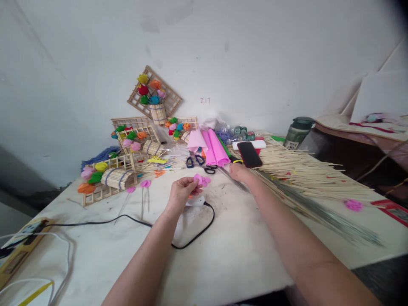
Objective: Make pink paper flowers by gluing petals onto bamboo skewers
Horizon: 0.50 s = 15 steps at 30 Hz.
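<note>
Your left hand is just left of the middle of the frame, raised a little over the table. Its fingers are pinched narrow on a pink flower. The flower sticks out to the right of your fingertips, and its petals are free above the grip.

Your right hand is right of the middle, near the flower but apart from it. It lies on the near end of the wires, which run to the lower right of the frame. I cannot tell if this hand is closed on a wire or only resting there.

A black phone lies just above your right hand, on the sticks. The scissors and the pink rolls are above the flower. A black cable curves under your left hand.
</note>
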Each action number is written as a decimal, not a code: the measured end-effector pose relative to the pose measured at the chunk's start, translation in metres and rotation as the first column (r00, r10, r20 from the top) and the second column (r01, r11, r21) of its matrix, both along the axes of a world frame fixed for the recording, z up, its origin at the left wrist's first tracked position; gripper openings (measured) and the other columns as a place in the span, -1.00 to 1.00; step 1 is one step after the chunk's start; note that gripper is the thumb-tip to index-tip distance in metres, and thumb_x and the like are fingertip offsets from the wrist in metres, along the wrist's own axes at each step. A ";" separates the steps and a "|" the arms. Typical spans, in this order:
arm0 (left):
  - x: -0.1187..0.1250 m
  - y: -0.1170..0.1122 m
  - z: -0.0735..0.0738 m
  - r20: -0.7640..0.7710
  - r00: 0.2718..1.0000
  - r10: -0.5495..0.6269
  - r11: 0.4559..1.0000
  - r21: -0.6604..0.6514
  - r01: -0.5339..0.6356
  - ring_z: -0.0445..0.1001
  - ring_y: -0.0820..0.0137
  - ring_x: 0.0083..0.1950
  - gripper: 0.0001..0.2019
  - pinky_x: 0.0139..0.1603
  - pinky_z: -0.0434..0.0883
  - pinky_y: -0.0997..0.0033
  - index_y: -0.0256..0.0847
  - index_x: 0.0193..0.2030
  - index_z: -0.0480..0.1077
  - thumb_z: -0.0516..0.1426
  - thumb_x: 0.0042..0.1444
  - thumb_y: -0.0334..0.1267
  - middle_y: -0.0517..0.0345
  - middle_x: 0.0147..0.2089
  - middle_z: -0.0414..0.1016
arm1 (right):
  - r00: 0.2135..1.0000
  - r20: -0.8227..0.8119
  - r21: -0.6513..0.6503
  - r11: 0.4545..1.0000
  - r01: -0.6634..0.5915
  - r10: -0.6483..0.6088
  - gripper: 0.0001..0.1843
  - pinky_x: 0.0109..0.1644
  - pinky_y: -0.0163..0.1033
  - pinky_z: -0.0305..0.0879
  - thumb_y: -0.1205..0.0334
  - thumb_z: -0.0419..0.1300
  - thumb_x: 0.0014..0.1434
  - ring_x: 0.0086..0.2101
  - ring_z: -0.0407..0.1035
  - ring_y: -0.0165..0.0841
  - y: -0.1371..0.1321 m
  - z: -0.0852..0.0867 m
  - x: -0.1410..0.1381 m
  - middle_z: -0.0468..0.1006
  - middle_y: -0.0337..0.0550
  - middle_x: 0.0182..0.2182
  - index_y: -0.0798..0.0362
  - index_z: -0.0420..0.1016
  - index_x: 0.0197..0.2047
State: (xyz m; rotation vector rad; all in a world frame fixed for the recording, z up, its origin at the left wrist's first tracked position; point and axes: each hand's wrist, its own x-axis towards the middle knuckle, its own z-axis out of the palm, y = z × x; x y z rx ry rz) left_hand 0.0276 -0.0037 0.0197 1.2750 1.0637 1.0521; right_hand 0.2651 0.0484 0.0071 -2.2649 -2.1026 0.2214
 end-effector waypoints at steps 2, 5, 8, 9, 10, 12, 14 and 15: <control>0.000 0.000 0.000 0.018 1.000 -0.005 1.000 0.000 0.005 0.46 0.44 -0.51 -0.64 -0.46 0.38 0.50 -0.33 -0.45 0.42 0.26 -0.24 -0.02 0.02 -0.46 0.53 | 1.000 -0.012 0.002 1.000 -0.001 0.001 -0.70 -0.33 -0.35 0.22 0.36 0.06 0.02 -0.29 0.43 -0.26 -0.001 0.001 -0.001 0.54 0.02 -0.28 0.12 0.49 -0.17; 0.000 0.000 -0.001 0.033 0.999 -0.009 1.000 -0.003 0.009 0.46 0.44 -0.50 -0.63 -0.46 0.39 0.50 -0.33 -0.44 0.42 0.26 -0.25 -0.02 0.01 -0.44 0.53 | 1.000 -0.022 -0.009 1.000 0.012 -0.012 -0.76 -0.33 -0.34 0.23 0.36 0.07 0.01 -0.32 0.43 -0.25 -0.003 0.005 -0.003 0.55 -0.02 -0.35 0.13 0.53 -0.27; 0.000 0.001 -0.001 0.036 0.999 -0.007 1.000 -0.004 0.008 0.46 0.45 -0.50 -0.63 -0.46 0.39 0.51 -0.34 -0.44 0.41 0.26 -0.25 -0.02 0.01 -0.43 0.53 | 0.999 -0.026 -0.024 0.999 0.027 -0.028 -0.79 -0.32 -0.33 0.23 0.33 0.09 0.01 -0.34 0.42 -0.24 -0.006 0.013 -0.006 0.55 -0.05 -0.40 0.10 0.55 -0.34; 0.000 0.001 -0.001 0.034 0.999 -0.008 1.000 -0.003 0.009 0.46 0.45 -0.50 -0.63 -0.46 0.39 0.51 -0.34 -0.44 0.41 0.26 -0.25 -0.02 0.00 -0.43 0.53 | 0.999 -0.027 -0.029 0.999 0.029 -0.030 -0.80 -0.32 -0.33 0.23 0.33 0.09 0.00 -0.34 0.42 -0.24 -0.008 0.016 -0.007 0.55 -0.05 -0.41 0.09 0.55 -0.35; 0.000 0.001 -0.001 0.033 0.999 -0.008 1.000 -0.002 0.008 0.46 0.45 -0.50 -0.63 -0.46 0.39 0.51 -0.34 -0.44 0.41 0.26 -0.24 -0.02 0.00 -0.43 0.53 | 0.999 -0.027 -0.033 0.999 0.030 -0.031 -0.80 -0.31 -0.32 0.23 0.33 0.09 0.00 -0.34 0.42 -0.25 -0.010 0.019 -0.007 0.55 -0.05 -0.40 0.09 0.55 -0.36; -0.001 0.001 -0.001 0.027 1.000 -0.004 1.000 -0.002 0.004 0.45 0.45 -0.50 -0.63 -0.46 0.39 0.52 -0.34 -0.43 0.41 0.25 -0.23 -0.02 0.00 -0.43 0.53 | 0.999 -0.028 -0.039 0.999 0.030 -0.031 -0.79 -0.30 -0.32 0.23 0.34 0.09 -0.02 -0.34 0.42 -0.25 -0.013 0.026 -0.007 0.55 -0.03 -0.38 0.09 0.55 -0.35; -0.001 0.001 0.000 0.025 1.000 0.000 1.000 0.000 0.000 0.45 0.46 -0.51 -0.63 -0.47 0.39 0.52 -0.34 -0.43 0.41 0.25 -0.22 -0.02 0.00 -0.43 0.53 | 0.999 -0.024 -0.039 0.999 0.037 -0.038 -0.76 -0.29 -0.30 0.24 0.36 0.09 -0.04 -0.33 0.43 -0.23 -0.015 0.032 -0.005 0.55 0.02 -0.35 0.11 0.55 -0.32; -0.001 0.001 0.000 0.024 1.000 0.001 1.000 0.002 -0.001 0.45 0.45 -0.51 -0.63 -0.47 0.39 0.52 -0.34 -0.43 0.41 0.25 -0.22 -0.02 0.00 -0.43 0.53 | 0.999 -0.020 -0.034 0.998 0.043 -0.044 -0.75 -0.29 -0.29 0.24 0.37 0.09 -0.04 -0.32 0.43 -0.22 -0.016 0.035 -0.004 0.54 0.04 -0.33 0.12 0.54 -0.30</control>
